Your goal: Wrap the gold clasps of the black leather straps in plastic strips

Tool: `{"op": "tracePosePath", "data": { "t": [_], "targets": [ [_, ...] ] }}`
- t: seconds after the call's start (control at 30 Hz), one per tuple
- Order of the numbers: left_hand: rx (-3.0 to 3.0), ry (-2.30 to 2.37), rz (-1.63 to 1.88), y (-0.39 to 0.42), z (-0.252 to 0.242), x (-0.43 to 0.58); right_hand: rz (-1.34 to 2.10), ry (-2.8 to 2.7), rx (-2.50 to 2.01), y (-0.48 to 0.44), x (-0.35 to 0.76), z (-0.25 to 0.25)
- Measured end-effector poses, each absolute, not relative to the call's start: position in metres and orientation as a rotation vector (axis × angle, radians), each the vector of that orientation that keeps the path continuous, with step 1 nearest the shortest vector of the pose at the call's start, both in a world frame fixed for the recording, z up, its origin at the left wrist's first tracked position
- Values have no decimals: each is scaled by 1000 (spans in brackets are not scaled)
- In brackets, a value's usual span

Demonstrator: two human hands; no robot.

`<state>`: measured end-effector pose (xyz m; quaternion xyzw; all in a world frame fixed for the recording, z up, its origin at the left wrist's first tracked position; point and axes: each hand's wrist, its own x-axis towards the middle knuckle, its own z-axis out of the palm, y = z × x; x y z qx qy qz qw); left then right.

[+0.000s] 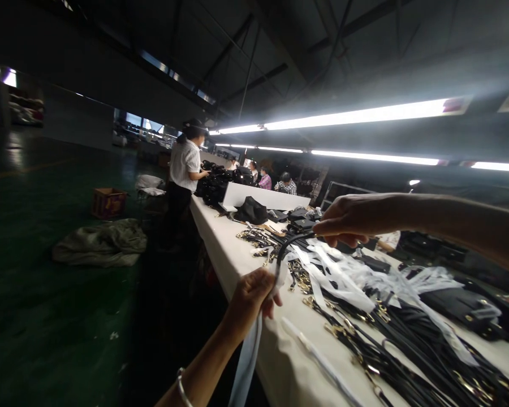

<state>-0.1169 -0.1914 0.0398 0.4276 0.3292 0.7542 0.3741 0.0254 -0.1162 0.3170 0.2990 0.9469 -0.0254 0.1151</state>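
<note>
A thin black strap (pixel 285 246) curves upward between my two hands. My left hand (pixel 254 291) is closed around its lower part, and a pale wrapping strip (pixel 248 353) hangs down below that fist. Above the table, my right hand (pixel 343 220) pinches the strap's upper end between thumb and fingers. Under and beyond my hands lie many black straps with gold clasps (pixel 348 325). White translucent wrapping strips (pixel 343 268) are heaped over some of them.
The long table (pixel 216 237) has a pale cover. Black bags (pixel 458 305) lie at its right side, and a white board (pixel 265 196) stands farther back. A person in a white shirt (pixel 185 164) stands at the far left side. A cloth heap (pixel 102 243) and a box (pixel 109 202) are on the green floor.
</note>
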Motion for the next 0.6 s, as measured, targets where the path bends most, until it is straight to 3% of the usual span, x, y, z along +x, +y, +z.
{"op": "tracePosePath", "data": {
  "t": [0.27,0.6],
  "targets": [
    [1024,693,1974,-182,81,-107,38,3106,711,-126,28,340],
    [1391,633,1870,-158,166,-118,279,3149,693,-131,32,348]
  ]
}}
